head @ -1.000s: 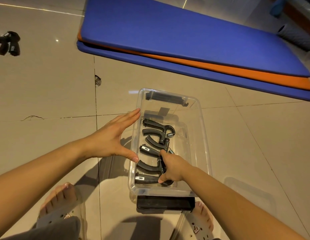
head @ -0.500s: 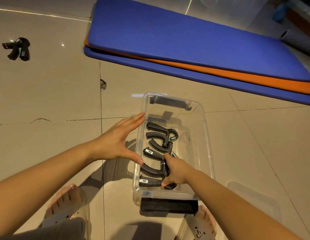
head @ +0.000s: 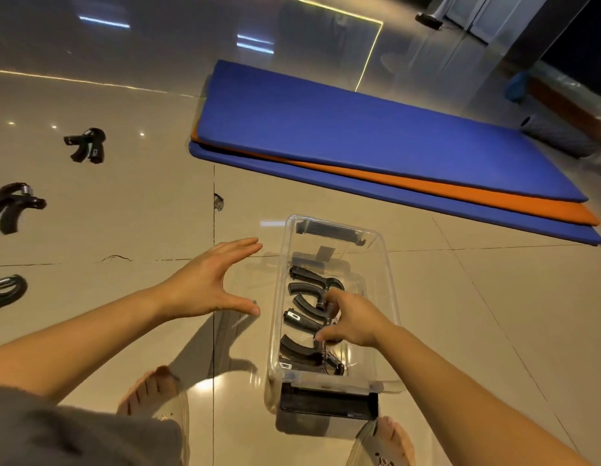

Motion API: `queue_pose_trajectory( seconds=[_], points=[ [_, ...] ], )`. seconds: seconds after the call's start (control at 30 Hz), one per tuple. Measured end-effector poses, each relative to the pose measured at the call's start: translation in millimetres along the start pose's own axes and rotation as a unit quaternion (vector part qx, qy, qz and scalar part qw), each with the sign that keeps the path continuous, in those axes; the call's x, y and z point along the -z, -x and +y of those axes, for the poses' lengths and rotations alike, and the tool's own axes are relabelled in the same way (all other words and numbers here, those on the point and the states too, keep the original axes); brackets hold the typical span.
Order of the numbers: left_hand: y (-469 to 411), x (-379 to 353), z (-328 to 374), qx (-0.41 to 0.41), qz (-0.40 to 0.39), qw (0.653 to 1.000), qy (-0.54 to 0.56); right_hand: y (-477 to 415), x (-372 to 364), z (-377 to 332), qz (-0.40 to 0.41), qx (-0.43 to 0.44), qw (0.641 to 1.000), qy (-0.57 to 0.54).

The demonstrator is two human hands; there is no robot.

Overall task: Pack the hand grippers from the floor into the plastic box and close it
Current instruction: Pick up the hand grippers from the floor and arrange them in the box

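Lifted clear of the plastic box (head: 389, 297) since a moment ago, the left hand (head: 205, 290) is now hovering just beside its left wall, fingers (head: 238, 245) spread wide and holding nothing. From the head camera, the right hand (head: 351, 319) is reaching inside the clear box, its fingers curling loosely over the middle hand grippers (head: 304, 319); whether they are pinching one cannot be told. Several black grippers are lying in a row inside the box, which is sitting open on the tiled floor (head: 460, 331). Three more grippers (head: 85, 144) are lying well apart at far left. Blue and orange mats (head: 359, 142) are lying stacked beyond.
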State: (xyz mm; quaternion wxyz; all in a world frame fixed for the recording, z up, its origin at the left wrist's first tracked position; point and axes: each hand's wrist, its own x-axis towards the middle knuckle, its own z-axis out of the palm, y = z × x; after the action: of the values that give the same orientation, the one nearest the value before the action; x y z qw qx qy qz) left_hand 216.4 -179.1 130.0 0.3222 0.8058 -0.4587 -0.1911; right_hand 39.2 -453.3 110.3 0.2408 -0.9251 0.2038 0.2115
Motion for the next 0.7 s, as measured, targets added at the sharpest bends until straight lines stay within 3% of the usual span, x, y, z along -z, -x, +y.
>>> queue_pose_trajectory(
  seconds=[0.2, 0.47, 0.7],
  points=[
    [61, 80, 20, 0.062, 0.086, 0.994, -0.011, 27, 48, -75, 0.128, 0.062, 0.989, -0.048],
    [183, 204, 51, 0.113, 0.209, 0.971, -0.025, 67, 77, -242, 0.138, 0.194, 0.967, -0.090],
    [283, 276, 63, 0.158, 0.288, 0.941, -0.076, 98, 75, -393, 0.111, 0.301, 0.947, -0.013]
  ],
)
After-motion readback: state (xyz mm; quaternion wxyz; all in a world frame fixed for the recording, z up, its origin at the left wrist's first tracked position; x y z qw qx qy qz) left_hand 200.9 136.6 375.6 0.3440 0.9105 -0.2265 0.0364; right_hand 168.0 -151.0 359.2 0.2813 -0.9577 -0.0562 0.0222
